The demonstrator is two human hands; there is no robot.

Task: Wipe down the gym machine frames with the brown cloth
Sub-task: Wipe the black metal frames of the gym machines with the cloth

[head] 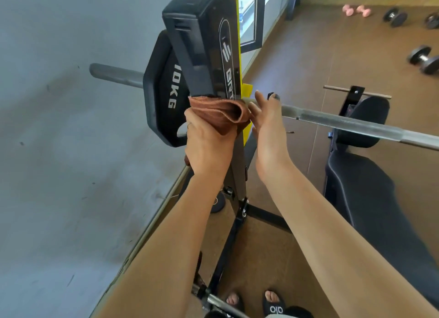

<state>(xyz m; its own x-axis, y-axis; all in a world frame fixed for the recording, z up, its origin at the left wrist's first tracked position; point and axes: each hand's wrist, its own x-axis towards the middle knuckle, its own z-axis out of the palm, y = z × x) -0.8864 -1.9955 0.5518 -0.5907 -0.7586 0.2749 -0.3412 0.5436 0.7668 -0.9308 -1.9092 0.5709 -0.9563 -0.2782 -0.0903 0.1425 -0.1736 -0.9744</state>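
Against the black upright (209,56), her left hand (209,146) grips the brown cloth (221,114); her right hand (266,123) rests open-fingered beside it, by the barbell (356,125). A hard shove might jog the bar off its yellow hook (247,89).

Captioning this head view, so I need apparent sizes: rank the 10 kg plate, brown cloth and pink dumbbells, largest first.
1. 10 kg plate
2. brown cloth
3. pink dumbbells, though they sit far from the camera.
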